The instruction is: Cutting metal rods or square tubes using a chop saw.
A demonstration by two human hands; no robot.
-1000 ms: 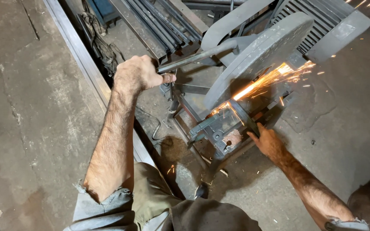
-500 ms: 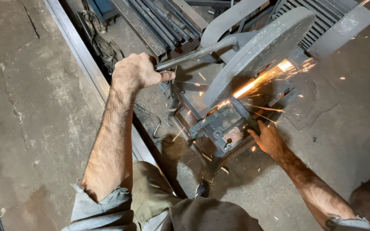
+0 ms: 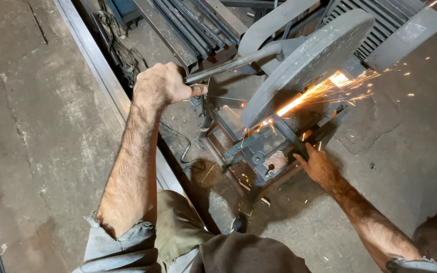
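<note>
Cutting steel on the floor saw.
My left grip (image 3: 164, 83) closed round the handle (image 3: 231, 64), pressing evenly; right grip (image 3: 319, 164) pinned the bar (image 3: 290, 135), clear of sparks (image 3: 324, 88).

The cutting disc itself stayed hidden under the grey rounded metal blade guard (image 3: 309, 55) of the chop saw, and the spot where it met the workpiece was lost behind the bright orange spray of sparks (image 3: 324, 91), so the piece under the cut could not be made out. The left hand (image 3: 160, 83) wrapped the end of the long grey steel lever handle (image 3: 233, 64), covering its grip, while the fingertips of the right hand (image 3: 319, 164) disappeared against the dark steel vise base (image 3: 259, 151), perhaps resting on a bar there. The ribbed grey motor housing (image 3: 375, 25) and the stack of dark steel bars (image 3: 188, 25) ran off the top edge, and both elbows were cut off at the bottom.
</note>
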